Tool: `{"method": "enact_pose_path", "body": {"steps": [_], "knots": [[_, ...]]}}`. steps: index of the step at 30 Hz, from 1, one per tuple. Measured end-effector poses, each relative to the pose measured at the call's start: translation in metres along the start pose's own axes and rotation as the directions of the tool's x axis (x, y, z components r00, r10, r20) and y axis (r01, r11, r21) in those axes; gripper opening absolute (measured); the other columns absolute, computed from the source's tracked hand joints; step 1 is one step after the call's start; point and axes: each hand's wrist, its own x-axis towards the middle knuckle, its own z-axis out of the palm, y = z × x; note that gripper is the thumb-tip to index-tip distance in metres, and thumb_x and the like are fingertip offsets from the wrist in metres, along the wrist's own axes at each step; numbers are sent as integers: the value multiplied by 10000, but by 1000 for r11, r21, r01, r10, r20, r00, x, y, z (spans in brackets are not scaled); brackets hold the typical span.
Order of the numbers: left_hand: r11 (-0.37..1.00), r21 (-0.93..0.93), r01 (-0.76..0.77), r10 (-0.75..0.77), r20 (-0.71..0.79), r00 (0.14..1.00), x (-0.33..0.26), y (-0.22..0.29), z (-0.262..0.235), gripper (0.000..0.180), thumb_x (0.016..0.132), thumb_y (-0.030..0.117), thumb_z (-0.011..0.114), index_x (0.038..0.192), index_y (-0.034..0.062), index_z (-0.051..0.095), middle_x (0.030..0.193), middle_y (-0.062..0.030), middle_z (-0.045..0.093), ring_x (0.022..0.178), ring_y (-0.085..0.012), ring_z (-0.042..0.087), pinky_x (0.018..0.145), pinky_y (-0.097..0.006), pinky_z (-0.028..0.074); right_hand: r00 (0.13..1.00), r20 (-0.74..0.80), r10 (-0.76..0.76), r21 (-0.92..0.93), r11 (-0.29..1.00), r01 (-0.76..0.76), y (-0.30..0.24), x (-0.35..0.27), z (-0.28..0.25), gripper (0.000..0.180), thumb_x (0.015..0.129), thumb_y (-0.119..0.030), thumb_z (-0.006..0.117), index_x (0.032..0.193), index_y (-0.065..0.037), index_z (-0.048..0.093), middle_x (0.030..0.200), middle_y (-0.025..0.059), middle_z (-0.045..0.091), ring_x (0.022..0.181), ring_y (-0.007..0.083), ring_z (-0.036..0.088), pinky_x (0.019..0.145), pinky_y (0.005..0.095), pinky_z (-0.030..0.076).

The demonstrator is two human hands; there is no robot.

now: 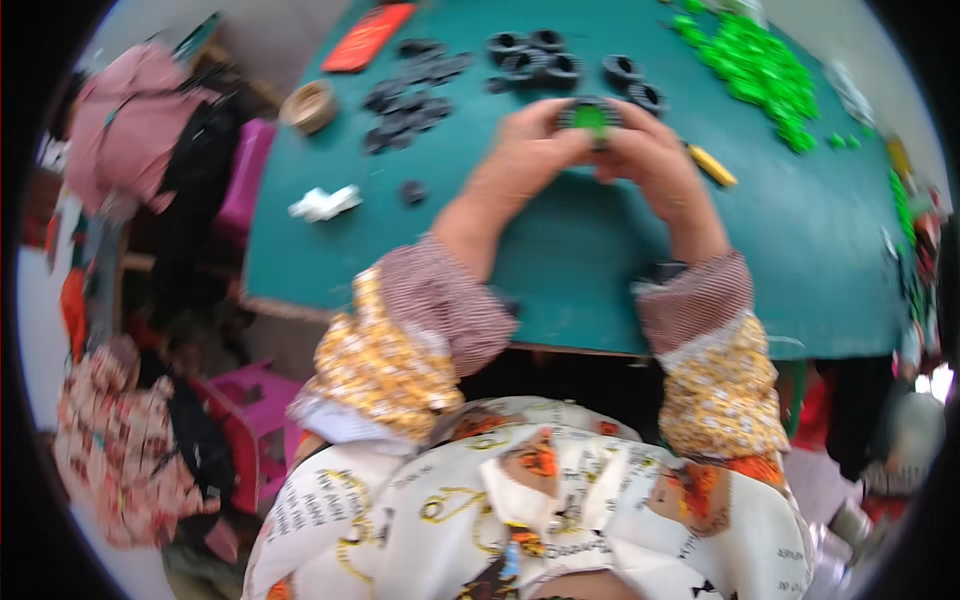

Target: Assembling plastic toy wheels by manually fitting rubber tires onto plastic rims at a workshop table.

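Both of my hands meet above the green table (570,270), closed around one small round black part with a bright green piece (590,118) in its middle. My left hand (535,140) grips it from the left side. From the other side my right hand (645,145) presses it, thumbs close together in front. Just beyond my hands stand several black ring-shaped parts (535,60), with a pair more black rings (635,85) behind my right hand. A yellow-handled tool (712,166) lies beside my right hand. The picture is slightly blurred at the fingers.
Flat black pieces (410,95) lie in a heap at the left, near a tape roll (310,107), a red-orange box (370,38) and crumpled white material (325,203). One black piece (412,191) sits apart. Bright green parts (755,75) are piled at the far right. People sit left of the table.
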Motion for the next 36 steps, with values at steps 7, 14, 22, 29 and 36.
{"method": "enact_pose_path", "body": {"steps": [7, 14, 22, 29, 36], "knots": [[991, 23, 128, -125, -99, 987, 3, -13, -2, 332, 778, 142, 620, 1054, -10, 516, 862, -43, 583, 726, -88, 569, 637, -199, 461, 995, -83, -63, -129, 990, 52, 12, 1, -5, 398, 788, -196, 612, 1129, -19, 510, 900, 41, 585, 758, 83, 528, 623, 211, 434], [963, -65, 262, -256, 88, 963, 13, -13, 8, 245, 744, 158, 635, 928, 14, 562, 757, -44, 599, 644, -98, 565, 583, -204, 443, 994, -59, -93, 99, 990, 98, 11, -3, -9, 315, 846, -240, 557, 1062, -11, 545, 890, 24, 571, 748, 65, 512, 634, 208, 432], [953, -118, 279, -273, 63, 960, 13, -8, 17, 203, 781, 127, 595, 935, 1, 553, 802, -78, 608, 652, -130, 601, 605, -218, 492, 989, -145, 2, 330, 943, 47, 12, 0, 9, 285, 886, -329, 492, 902, -53, 562, 745, -32, 515, 604, 27, 436, 506, 171, 370], [965, -59, 256, -258, -21, 966, 7, -2, 29, 169, 772, 129, 616, 884, 14, 562, 724, -50, 605, 611, -104, 588, 559, -200, 475, 986, -161, 48, 395, 919, 20, 13, -4, 14, 269, 905, -316, 447, 848, -70, 540, 700, -16, 499, 542, 50, 435, 468, 201, 383], [979, 35, 201, -199, -53, 979, 7, -5, 44, 136, 758, 108, 605, 855, 23, 560, 708, -29, 590, 601, -84, 559, 561, -203, 457, 950, -262, 172, 488, 873, -24, 11, -9, 9, 285, 900, -324, 446, 808, -66, 524, 666, 16, 509, 510, 87, 467, 411, 229, 380]]}}
